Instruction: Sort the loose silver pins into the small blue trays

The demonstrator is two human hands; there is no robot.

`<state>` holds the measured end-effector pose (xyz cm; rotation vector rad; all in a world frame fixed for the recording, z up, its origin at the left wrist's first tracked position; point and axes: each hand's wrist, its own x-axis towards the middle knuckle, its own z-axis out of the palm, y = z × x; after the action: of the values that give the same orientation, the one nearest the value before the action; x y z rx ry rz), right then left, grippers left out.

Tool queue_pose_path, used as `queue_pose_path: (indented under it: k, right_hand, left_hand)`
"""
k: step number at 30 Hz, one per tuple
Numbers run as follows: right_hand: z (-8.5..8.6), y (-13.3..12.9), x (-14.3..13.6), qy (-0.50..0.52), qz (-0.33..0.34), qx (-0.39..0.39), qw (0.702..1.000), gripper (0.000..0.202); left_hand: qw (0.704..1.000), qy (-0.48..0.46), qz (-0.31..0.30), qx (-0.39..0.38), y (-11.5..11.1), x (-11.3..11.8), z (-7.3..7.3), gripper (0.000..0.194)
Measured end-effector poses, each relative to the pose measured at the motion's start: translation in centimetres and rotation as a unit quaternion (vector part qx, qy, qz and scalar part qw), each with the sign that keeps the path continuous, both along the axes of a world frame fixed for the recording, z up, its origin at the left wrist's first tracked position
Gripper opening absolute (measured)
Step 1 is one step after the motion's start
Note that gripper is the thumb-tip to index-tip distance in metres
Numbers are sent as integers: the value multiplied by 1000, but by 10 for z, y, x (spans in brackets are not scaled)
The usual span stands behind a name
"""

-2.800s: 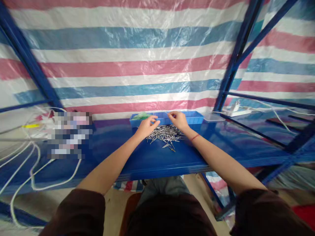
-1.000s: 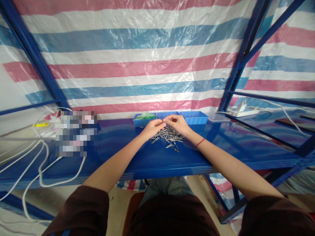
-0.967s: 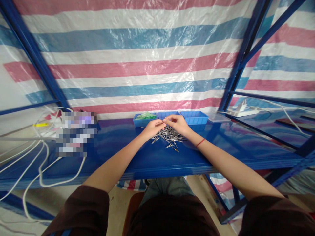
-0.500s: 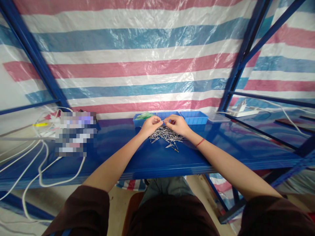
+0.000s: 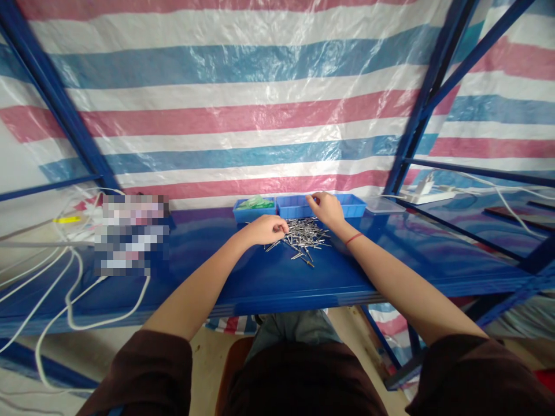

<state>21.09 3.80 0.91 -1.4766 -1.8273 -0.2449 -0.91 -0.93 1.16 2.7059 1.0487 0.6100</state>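
Observation:
A loose pile of thin silver pop rivets (image 5: 306, 234) lies on the blue tabletop. My left hand (image 5: 265, 230) rests at the left side of this pile, fingers curled inward and closed; whatever they hold is hidden. Above the front rim of the blue bins, my right hand (image 5: 328, 209) hangs with bent fingers and the fingertips drawn together. Anything in that pinch is too small to make out. The middle blue bin (image 5: 291, 206) is just left of my right hand, and the right blue bin (image 5: 353, 207) is partly behind it.
A left blue bin (image 5: 255, 215) holds green plastic wrapping (image 5: 256, 202). Beside the right bin lies a clear plastic lid (image 5: 385, 205). White cables (image 5: 78, 289) and a blurred-out patch occupy the table's left; a power strip (image 5: 429, 195) sits at the right, past the blue frame post.
My hands were together above the pile, fingertips meeting at a thin rivet. They have parted: the left moved down to the pile, the right moved slightly right and up to the bins.

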Motion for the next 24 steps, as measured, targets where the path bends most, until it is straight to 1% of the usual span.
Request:
queue_pose_path:
  k: [2, 4, 7, 10, 18, 24]
  right_hand:
    - [0, -3, 0, 2, 18, 6, 1000, 38]
    - [0, -6, -2, 0, 39, 7, 999, 35]
    - [0, -9, -7, -8, 72, 3, 997, 31]
    - [1, -14, -13, -17, 95, 0, 995, 28]
    - [1, -21, -17, -24, 124, -12, 992, 24]
    - [1, -25, -19, -31, 138, -27, 990, 24]
  left_hand:
    - [999, 42, 2, 14, 0, -3, 2, 21]
    - [998, 64, 4, 12, 0, -5, 3, 20]
    - [998, 70, -7, 0, 2, -7, 2, 18]
    - [997, 70, -16, 6, 3, -6, 1, 22]
    - [996, 88, -26, 10, 8, -8, -1, 20]
    - [994, 92, -60, 7, 12, -11, -1, 18]
